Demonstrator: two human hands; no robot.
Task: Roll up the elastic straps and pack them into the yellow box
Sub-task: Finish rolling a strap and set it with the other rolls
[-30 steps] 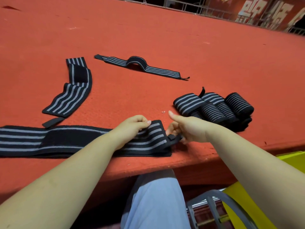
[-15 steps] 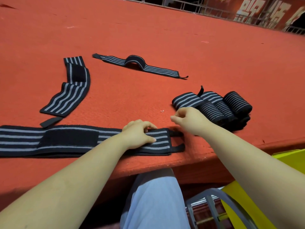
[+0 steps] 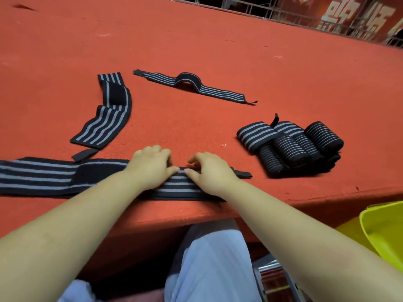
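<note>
With our left hand (image 3: 150,165) and right hand (image 3: 210,171) both curled in a grip on the long black grey-striped elastic strap (image 3: 43,177) lying flat along the red tabletop (image 3: 196,51) edge, a loose, skewed first turn could telescope.

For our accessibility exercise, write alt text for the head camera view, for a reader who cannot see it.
Both hands, left hand and right hand, press on the near strap at the edge of a red surface. Two more flat straps lie farther back, with a pile of rolled straps at right and a yellow box below.
</note>
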